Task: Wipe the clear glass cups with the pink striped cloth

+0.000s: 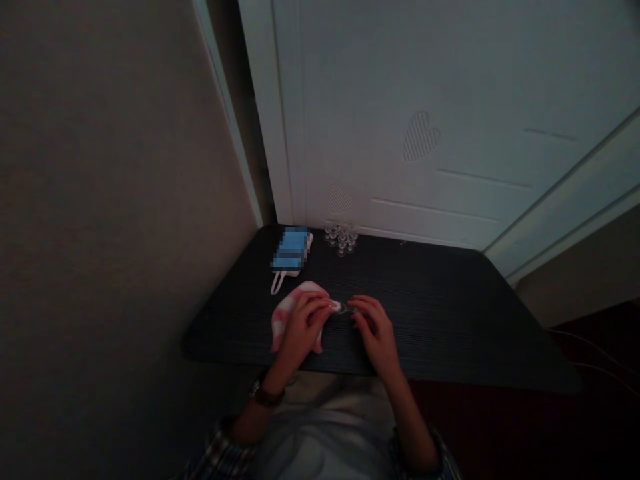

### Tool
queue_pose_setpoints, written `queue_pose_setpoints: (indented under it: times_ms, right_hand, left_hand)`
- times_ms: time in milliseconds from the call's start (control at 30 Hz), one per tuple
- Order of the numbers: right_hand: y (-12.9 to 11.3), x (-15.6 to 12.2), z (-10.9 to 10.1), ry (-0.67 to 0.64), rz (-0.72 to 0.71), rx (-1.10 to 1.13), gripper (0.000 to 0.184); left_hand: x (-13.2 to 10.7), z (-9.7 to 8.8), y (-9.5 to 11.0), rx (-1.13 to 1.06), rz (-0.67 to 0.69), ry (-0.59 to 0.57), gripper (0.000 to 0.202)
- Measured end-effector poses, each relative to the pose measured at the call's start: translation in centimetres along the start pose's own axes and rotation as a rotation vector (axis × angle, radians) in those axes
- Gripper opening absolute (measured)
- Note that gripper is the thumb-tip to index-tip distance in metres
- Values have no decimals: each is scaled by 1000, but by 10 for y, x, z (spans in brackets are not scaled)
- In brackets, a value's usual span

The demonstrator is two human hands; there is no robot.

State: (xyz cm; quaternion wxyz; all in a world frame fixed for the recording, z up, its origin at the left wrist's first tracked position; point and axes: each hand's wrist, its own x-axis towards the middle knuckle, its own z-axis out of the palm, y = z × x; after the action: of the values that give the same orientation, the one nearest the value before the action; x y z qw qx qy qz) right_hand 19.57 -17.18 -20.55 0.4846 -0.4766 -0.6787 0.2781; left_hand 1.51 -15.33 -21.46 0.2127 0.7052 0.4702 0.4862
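My left hand [306,321] pinches a corner of a pink and white cloth [281,320], the rest of which spreads over the table under and beside that hand. The cloth's corner is against a small clear stemmed glass [343,307], lying sideways between my two hands. The fingers of my right hand [373,323] are closed on the other end of this glass. Its exact shape is hard to make out in the dim light. Farther back, several similar small clear glasses [341,238] stand grouped near the table's far edge.
A dark wood-grain table [440,320] carries everything. A phone-like device with a blue, blurred screen [291,248] and a white strap [276,283] lies at the back left. Behind the table rises a white panel with heart reliefs [420,137]; a wall [125,167] borders the left.
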Motion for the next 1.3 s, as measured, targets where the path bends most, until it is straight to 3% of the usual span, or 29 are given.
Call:
queue_pose_setpoints:
  times_ms: [567,833,1300]
  right_hand:
    - [6,0,3,42,4,0,26]
    - [7,0,6,-69,-7,-20,25]
    - [10,1,6,-149,-35,-91,23]
  left_hand:
    - [0,1,-2,56,30,-14,28]
    - [1,-6,4,81,-1,82,28]
    - [1,-8,6,70,-20,38,27]
